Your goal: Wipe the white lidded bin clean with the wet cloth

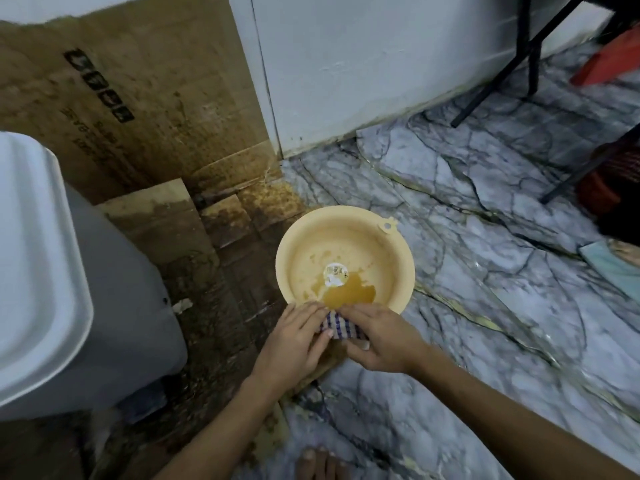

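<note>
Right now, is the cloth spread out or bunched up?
Bunched up. The checked cloth is squeezed between the left hand and right hand at the basin's near rim.

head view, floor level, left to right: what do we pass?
White lidded bin → left hand → checked cloth gripped in both hands → right hand → black table legs → red item at the far right.
</note>
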{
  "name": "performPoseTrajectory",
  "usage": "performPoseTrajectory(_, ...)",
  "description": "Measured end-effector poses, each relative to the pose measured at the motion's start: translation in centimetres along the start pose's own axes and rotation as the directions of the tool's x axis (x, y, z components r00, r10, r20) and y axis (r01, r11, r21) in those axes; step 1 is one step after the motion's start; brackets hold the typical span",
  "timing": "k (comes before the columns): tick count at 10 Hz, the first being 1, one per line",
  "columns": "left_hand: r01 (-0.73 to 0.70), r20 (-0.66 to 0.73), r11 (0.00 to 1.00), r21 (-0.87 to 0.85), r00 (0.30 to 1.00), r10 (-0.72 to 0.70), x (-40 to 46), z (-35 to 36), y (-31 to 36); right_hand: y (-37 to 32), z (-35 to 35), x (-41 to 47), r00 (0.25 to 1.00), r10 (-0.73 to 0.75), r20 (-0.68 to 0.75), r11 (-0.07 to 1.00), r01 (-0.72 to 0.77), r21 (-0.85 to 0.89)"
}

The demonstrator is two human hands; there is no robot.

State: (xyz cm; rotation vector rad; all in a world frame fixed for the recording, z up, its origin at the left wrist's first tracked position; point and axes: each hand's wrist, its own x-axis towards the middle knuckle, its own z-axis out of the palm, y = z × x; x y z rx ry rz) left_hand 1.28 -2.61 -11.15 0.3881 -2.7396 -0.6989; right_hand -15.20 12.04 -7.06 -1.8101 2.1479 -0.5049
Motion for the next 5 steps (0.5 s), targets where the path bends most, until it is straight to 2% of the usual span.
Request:
performPoseTrajectory(1, -0.003, 0.05, 0.998, 0.063, 0.999, 0.0, -0.5, 0.0, -0.4, 0.0, 0.7, -0.8, 0.999, 0.043, 0.02, 0.993, -0.04, -0.112)
performPoseTrajectory(2, 0.031, 0.091, 0.995, 0.099, 0.995, -0.04, -0.9, -0.2, -0.3, -0.4, 1.0, -1.2, 0.992, 0.111, -0.053, 0.984, -0.117, -0.134)
performPoseTrajectory(3, 0.05, 0.118, 0.992, 0.119, 0.991, -0.064, -1.5, -0.2, 0.2, -0.9, 1.5, -1.7, 0.99, 0.118, -0.072, 0.979, -0.128, -0.156)
performPoseTrajectory(5, 0.175, 0.133, 0.983, 0.051, 0.975, -0.18, -2.0, -2.9, 1.6, -1.6, 0.6, -1.8, 0.983, 0.098, -0.157, 0.968, -0.13, -0.213)
